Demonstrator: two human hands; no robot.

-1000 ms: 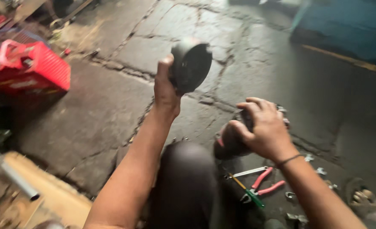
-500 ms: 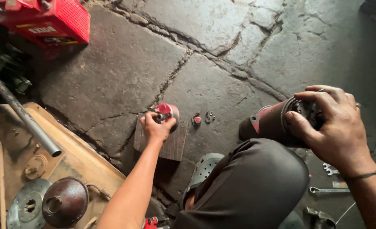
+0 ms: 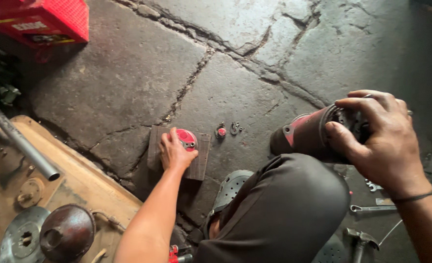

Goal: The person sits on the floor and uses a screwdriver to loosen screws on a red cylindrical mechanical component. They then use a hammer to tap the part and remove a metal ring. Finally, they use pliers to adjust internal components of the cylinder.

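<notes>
Only the head view here, looking straight down at a cracked stone floor (image 3: 128, 83) with the person crouched over it. The left hand (image 3: 174, 153) is down on a small wooden block (image 3: 199, 163), fingers curled over a round red cap (image 3: 186, 139) sitting on it; looks like it's closing on the cap, though I can't tell if it's properly gripped or just touched. The right hand (image 3: 379, 139) is wrapped tight around the end of a dark cylindrical motor housing (image 3: 306, 136) with a red-painted flange, held up off the floor above the knee. A couple of small loose fittings (image 3: 228, 130) lie just beyond the block. So I'd say the step in hand is fetching that red cap while the housing waits in the other hand. Next move probably calls for a firm pinch on the cap and lifting it clean without knocking those little bits. Spanners (image 3: 372, 209) lie by the right wrist, a red crate (image 3: 55, 19) at top left.
</notes>
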